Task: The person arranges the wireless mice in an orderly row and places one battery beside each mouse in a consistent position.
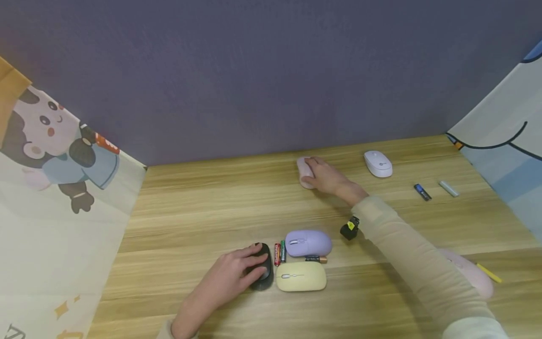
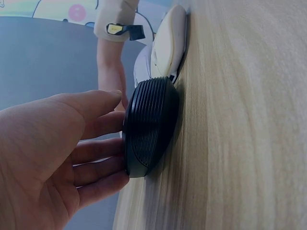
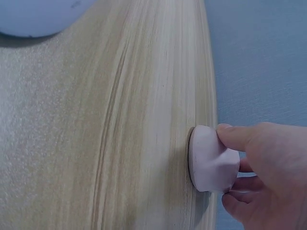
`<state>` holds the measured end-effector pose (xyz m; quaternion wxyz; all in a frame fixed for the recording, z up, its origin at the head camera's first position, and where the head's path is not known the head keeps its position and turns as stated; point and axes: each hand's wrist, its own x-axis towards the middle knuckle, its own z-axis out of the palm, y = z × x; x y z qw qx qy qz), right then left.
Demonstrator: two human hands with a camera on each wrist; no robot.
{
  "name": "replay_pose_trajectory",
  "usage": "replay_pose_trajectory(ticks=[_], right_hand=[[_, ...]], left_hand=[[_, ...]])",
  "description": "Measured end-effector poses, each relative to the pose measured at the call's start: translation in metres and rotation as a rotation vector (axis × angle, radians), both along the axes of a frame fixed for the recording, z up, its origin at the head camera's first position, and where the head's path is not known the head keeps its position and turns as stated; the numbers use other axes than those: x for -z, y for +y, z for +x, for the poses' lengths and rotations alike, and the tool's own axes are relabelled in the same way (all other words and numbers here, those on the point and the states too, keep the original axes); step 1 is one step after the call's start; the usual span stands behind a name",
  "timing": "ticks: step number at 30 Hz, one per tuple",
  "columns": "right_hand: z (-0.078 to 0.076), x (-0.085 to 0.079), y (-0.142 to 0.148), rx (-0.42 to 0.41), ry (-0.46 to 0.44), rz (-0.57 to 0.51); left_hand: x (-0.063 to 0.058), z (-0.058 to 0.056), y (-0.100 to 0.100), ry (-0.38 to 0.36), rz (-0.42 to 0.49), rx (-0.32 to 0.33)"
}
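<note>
My left hand [image 1: 230, 268] rests on a black mouse [image 1: 264, 281], its fingers stretched over the top. The left wrist view shows the ribbed side of that mouse [image 2: 153, 120], with fingertips against its upper face. Far back on the table, my right hand [image 1: 328, 179] holds a pale pink mouse [image 1: 303, 170]. In the right wrist view the thumb lies on one side of this mouse [image 3: 208, 160] and the fingers curl at the other. Right of the black mouse are a red battery [image 1: 277, 254], a green battery [image 1: 283, 251], a purple mouse [image 1: 315, 242] and a yellow mouse [image 1: 305, 277].
A dark battery [image 1: 313, 258] lies between the purple and yellow mice. A white mouse [image 1: 378, 164], a blue battery [image 1: 422, 192] and a pale battery [image 1: 448, 189] lie at the back right. My right sleeve partly covers another pink mouse [image 1: 478, 280] beside a yellow stick [image 1: 489, 273].
</note>
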<state>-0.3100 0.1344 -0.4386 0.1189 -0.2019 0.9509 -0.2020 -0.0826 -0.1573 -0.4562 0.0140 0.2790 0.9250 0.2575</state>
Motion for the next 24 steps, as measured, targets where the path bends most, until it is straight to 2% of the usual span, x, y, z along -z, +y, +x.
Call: replay_pose_trajectory(ticks=[14, 20, 24], right_hand=[[0.005, 0.001, 0.012, -0.014, 0.035, -0.064], [0.011, 0.0, 0.024, -0.007, 0.048, -0.099], [0.018, -0.004, 0.032, -0.025, 0.091, -0.131]], left_hand=[[0.0, 0.0, 0.001, 0.014, 0.003, -0.009], [0.001, 0.0, 0.001, 0.027, 0.012, -0.007], [0.002, 0.001, 0.001, 0.04, 0.013, -0.006]])
